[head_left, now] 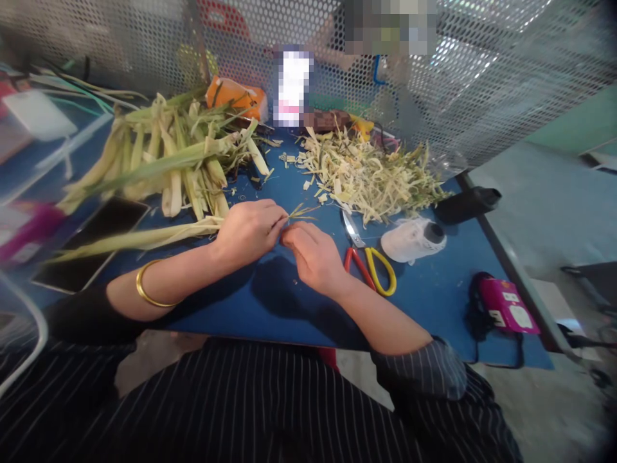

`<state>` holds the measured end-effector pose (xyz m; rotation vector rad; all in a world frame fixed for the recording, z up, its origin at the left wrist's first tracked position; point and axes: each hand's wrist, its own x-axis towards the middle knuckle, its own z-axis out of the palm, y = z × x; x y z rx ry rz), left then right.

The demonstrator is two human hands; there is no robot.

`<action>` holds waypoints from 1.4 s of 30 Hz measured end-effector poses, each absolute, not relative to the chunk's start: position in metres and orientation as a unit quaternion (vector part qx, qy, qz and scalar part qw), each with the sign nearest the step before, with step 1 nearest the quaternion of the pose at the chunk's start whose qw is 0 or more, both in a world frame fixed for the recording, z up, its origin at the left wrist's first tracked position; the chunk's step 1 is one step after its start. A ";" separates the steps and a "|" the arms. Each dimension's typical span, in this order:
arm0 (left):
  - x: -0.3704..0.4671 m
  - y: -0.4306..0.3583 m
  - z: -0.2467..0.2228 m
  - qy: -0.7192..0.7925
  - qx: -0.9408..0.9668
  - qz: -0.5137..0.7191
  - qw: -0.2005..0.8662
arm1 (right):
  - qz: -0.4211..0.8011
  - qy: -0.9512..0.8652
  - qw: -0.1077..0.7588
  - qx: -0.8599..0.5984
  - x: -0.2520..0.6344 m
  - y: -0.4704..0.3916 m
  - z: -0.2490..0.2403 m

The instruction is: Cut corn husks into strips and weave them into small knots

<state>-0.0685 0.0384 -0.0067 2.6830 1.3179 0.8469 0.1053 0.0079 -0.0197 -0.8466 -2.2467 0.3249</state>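
Observation:
My left hand (250,228) is closed in a pinch, with thin yellow-green plant strands (303,211) poking out past its fingertips. My right hand (313,254) is curled close against it, fingertips pressed together; whatever they hold is hidden. A long pale green stalk (139,239) lies to the left, one end reaching behind my left wrist. Beyond it is a heap of thick stalks (168,161). Past my right hand spreads a pile of pale peelings and shreds (371,170). Scissors with one red and one yellow handle (380,271) lie partly open just right of my right hand.
On the blue table (231,302) are a white-wrapped thread cone (407,241), a black bottle-like object (467,204), a magenta box (511,305) and a dark flat panel (116,222). An orange packet (236,96) leans near the perforated metal screen (270,26) at the back.

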 end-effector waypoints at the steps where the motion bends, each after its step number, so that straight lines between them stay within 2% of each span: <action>1: -0.069 0.039 -0.008 0.417 0.873 0.253 0.004 | 0.137 -0.867 0.349 -0.327 0.106 0.009 -0.019; 5: -0.073 0.045 -0.006 0.361 0.920 0.148 -0.019 | 0.226 -0.817 0.392 -0.358 0.114 0.013 -0.008; 7: -0.075 0.046 0.000 0.320 0.940 0.116 0.024 | 0.258 -0.785 0.405 -0.392 0.122 0.018 -0.002; 11: -0.075 0.042 0.014 0.249 0.910 0.164 0.289 | 0.342 -0.733 0.397 -0.434 0.134 0.032 -0.001; 14: -0.073 0.038 0.022 0.335 0.771 0.215 0.497 | 0.378 -0.710 0.389 -0.448 0.137 0.039 -0.007; 17: -0.070 0.037 0.024 0.402 0.585 0.326 0.625 | 0.356 -0.730 0.370 -0.450 0.134 0.038 -0.011; 20: -0.069 0.042 0.022 0.438 0.445 0.375 0.685 | 0.315 -0.764 0.360 -0.434 0.130 0.031 -0.008; 24: -0.066 0.044 0.014 0.461 0.406 0.371 0.696 | 0.258 -0.786 0.415 -0.379 0.125 0.022 -0.002; 28: -0.060 0.040 0.006 0.484 0.501 0.349 0.627 | 0.295 -0.787 0.425 -0.336 0.121 0.019 -0.003; 31: -0.060 0.038 0.002 0.506 0.642 0.294 0.495 | 0.294 -0.811 0.382 -0.333 0.120 0.019 -0.006; 34: -0.062 0.038 -0.002 0.488 0.785 0.237 0.299 | 0.202 -0.855 0.322 -0.354 0.122 0.019 -0.006; 36: -0.065 0.040 -0.003 0.441 0.845 0.198 0.229 | 0.133 -0.871 0.288 -0.375 0.124 0.022 -0.006; 37: -0.066 0.041 -0.003 0.414 0.861 0.176 0.236 | 0.115 -0.872 0.280 -0.385 0.127 0.024 -0.006; 39: -0.068 0.042 -0.001 0.360 0.858 0.138 0.338 | 0.131 -0.858 0.290 -0.404 0.132 0.030 -0.008; 42: -0.070 0.045 0.005 0.341 0.762 0.157 0.528 | 0.263 -0.798 0.326 -0.434 0.140 0.042 -0.011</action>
